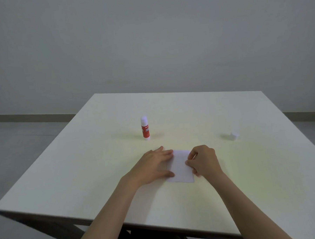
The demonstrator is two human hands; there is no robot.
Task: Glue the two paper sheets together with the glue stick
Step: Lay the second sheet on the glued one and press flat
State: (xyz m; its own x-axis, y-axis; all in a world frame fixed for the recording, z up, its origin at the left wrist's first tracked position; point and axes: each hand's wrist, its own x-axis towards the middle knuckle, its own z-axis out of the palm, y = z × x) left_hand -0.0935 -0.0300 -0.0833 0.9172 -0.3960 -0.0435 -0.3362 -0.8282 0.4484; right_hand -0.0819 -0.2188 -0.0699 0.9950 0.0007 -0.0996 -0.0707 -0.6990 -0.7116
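Paper: small white paper sheets (180, 166) stacked, near centre of pale table (247, 169).
Left hand (153, 166): spread flat, pinning left edge.
Right hand (203, 160): pinching right edge.
Glue: red-and-white glue stick (145, 127) upright, far left (small white cap (233, 135) far right).
Advice: align corners, press outward.

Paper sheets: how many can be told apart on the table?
1 paper rectangle shows, flat between the left hand and right hand. A second sheet may lie stacked with it.
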